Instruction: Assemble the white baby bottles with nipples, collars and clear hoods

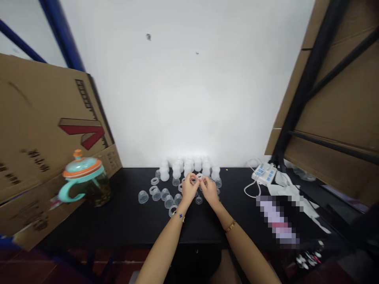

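My left hand [190, 189] and my right hand [209, 190] meet over the middle of the black table. Both are closed, fingertips pinching a small whitish ring [200, 176] between them. Just below them on the table lies a clear, round, nipple-like piece [198, 200]. Several clear plastic caps [143, 197] stand to the left of my hands, with loose rings [154, 181] among them. Behind my hands several frosted white bottle-like pieces [187, 169] are grouped near the wall. My hands hide some of the pieces around them.
A teapot-like jug [85, 177] with a turquoise handle and orange-rimmed lid stands left, before a large cardboard box [44, 118]. On the right are a white power strip [264, 173] with its cord, crumpled white sheets [304, 205] and a blurred-out purple item [276, 219]. A dark rack post [308, 86] rises there.
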The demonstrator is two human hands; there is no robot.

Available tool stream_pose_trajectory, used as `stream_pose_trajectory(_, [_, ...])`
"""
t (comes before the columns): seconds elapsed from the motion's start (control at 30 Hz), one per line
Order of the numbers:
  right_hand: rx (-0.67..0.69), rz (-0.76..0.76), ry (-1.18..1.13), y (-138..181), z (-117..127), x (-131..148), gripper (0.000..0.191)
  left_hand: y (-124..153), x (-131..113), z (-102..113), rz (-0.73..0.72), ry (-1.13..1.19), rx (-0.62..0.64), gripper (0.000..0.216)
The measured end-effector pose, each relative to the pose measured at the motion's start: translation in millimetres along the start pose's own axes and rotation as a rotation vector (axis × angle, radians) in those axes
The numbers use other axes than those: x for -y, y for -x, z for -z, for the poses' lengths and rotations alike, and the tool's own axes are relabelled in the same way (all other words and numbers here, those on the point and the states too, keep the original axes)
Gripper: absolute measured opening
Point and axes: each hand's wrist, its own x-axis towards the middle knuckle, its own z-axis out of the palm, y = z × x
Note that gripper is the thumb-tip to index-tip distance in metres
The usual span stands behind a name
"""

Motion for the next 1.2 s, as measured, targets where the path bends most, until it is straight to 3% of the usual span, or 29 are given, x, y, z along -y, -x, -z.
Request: stream_pose_trajectory(1.2, [0.012, -0.004, 0.025, -0.6, 1.8, 1.2, 0.043, 2.7, -8.5, 0.9, 0.029, -0.038, 0.016, 0.016])
